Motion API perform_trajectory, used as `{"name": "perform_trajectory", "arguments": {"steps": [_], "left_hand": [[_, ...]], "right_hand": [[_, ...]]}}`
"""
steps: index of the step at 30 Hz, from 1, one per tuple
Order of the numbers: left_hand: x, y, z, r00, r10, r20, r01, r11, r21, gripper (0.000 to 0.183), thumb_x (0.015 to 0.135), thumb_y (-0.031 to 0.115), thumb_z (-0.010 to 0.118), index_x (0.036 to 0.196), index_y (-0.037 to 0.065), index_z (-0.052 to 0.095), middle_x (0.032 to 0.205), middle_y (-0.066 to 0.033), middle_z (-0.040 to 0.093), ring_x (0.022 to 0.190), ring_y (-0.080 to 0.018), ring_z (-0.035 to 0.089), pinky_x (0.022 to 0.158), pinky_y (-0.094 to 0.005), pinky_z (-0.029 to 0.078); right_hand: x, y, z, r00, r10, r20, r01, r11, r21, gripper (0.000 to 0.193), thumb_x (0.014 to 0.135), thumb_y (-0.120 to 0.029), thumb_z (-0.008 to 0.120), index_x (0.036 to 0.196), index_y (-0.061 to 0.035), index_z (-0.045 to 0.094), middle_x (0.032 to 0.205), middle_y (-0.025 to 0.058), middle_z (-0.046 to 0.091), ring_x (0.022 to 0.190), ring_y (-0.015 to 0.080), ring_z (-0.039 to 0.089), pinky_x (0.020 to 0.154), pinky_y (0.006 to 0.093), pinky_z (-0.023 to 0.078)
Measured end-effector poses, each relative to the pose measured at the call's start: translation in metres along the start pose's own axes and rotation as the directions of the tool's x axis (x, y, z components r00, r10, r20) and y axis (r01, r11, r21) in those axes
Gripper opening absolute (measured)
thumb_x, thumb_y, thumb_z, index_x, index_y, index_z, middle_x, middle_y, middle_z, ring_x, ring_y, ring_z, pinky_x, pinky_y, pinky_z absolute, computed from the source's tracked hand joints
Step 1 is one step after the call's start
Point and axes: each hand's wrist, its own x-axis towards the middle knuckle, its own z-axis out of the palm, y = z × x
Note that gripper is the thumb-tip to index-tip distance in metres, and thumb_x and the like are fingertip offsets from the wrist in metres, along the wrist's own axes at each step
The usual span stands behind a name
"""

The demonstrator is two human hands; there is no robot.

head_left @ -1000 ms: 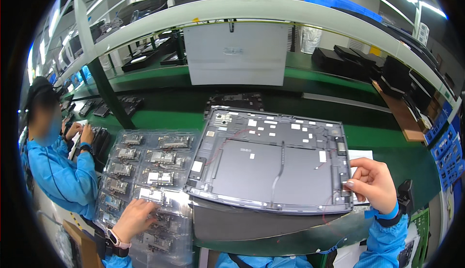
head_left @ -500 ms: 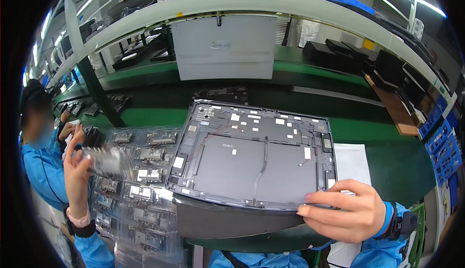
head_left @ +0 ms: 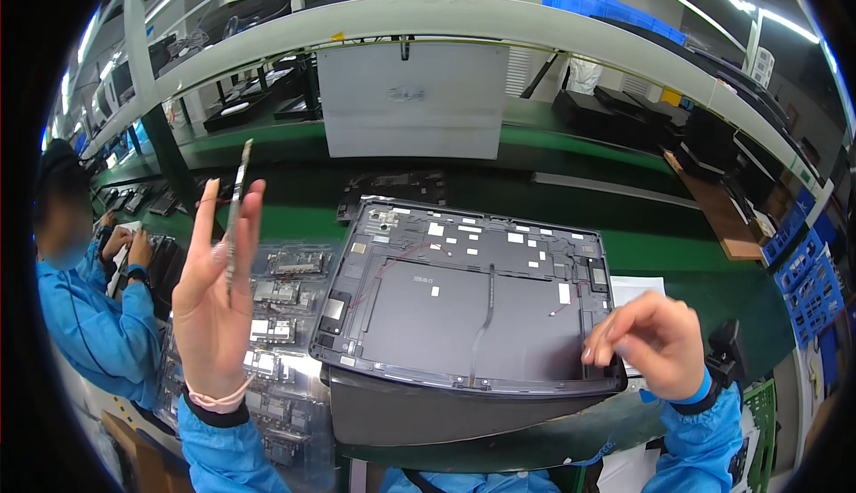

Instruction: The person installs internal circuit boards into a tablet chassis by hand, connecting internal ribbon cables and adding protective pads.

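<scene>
My left hand [head_left: 214, 301] is raised over the left side of the bench, gripping a thin circuit board [head_left: 236, 217] seen edge-on between thumb and fingers. In front of me a dark grey tablet or laptop casing [head_left: 419, 315] lies with its inside up. It bears white stickers, thin red wires and a dark ribbon cable [head_left: 486, 315]. Over the casing's near right corner is my right hand [head_left: 651, 341], fingers bent in toward the thumb. Whatever its fingertips hold, if anything, cannot be made out.
Clear plastic trays [head_left: 285, 386] of several circuit boards lie to the left. The casing rests on a dark grey block [head_left: 428, 417]. Behind it are another dark part [head_left: 392, 192] and an upright grey panel [head_left: 410, 101]. A co-worker in blue [head_left: 89, 315] sits at far left.
My left hand has moved right from the trays toward the casing with the circuit board, which has turned edge-on. My right hand has left the casing's near edge and curled its fingers.
</scene>
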Motion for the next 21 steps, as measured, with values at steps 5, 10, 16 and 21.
{"name": "perform_trajectory", "arguments": {"steps": [5, 10, 16, 21], "left_hand": [[0.021, -0.043, 0.029, 0.995, -0.032, 0.095, -0.045, 0.706, 0.707, 0.097, 0.071, -0.008, 0.053, 0.147, 0.017, -0.001, 0.137, -0.0234, 0.032, 0.105, -0.0260, 0.056, 0.086, -0.0338, 0.053], [0.025, -0.069, 0.059, 0.984, -0.135, 0.115, 0.005, 0.671, 0.741, 0.098, 0.072, -0.007, 0.055, 0.147, 0.023, 0.000, 0.124, -0.0172, 0.042, 0.088, -0.0198, 0.059, 0.077, -0.0355, 0.055], [0.034, -0.088, 0.060, 0.836, -0.341, 0.431, -0.345, 0.285, 0.894, 0.034, 0.076, -0.003, 0.056, 0.109, 0.004, 0.059, 0.106, -0.0085, 0.058, 0.099, -0.0181, 0.054, 0.097, -0.0388, 0.038], [0.029, -0.103, 0.079, 0.785, -0.441, 0.436, -0.323, 0.309, 0.894, 0.010, 0.075, 0.005, 0.062, 0.084, 0.005, 0.067, 0.082, -0.0064, 0.065, 0.095, -0.0188, 0.054, 0.107, -0.0443, 0.017]], "right_hand": [[0.011, -0.002, -0.003, 0.975, 0.109, -0.196, -0.071, 0.979, 0.192, 0.012, 0.086, 0.009, 0.050, 0.097, 0.0081, 0.055, 0.084, 0.0150, 0.064, 0.086, 0.0213, 0.065, 0.083, 0.0338, 0.052], [0.023, -0.016, 0.006, 0.974, 0.070, -0.217, -0.040, 0.989, 0.139, 0.009, 0.085, 0.007, 0.053, 0.093, 0.0079, 0.058, 0.085, 0.0136, 0.064, 0.085, 0.0200, 0.065, 0.078, 0.0316, 0.055], [0.033, -0.026, 0.021, 0.962, 0.040, -0.270, -0.002, 0.990, 0.142, 0.009, 0.085, 0.003, 0.057, 0.093, 0.0069, 0.058, 0.088, 0.0108, 0.061, 0.083, 0.0175, 0.065, 0.067, 0.0297, 0.058], [0.034, -0.027, 0.027, 0.959, -0.004, -0.284, 0.010, 1.000, 0.021, 0.010, 0.085, 0.003, 0.057, 0.094, 0.0063, 0.060, 0.089, 0.0102, 0.062, 0.083, 0.0162, 0.065, 0.067, 0.0272, 0.058]]}}
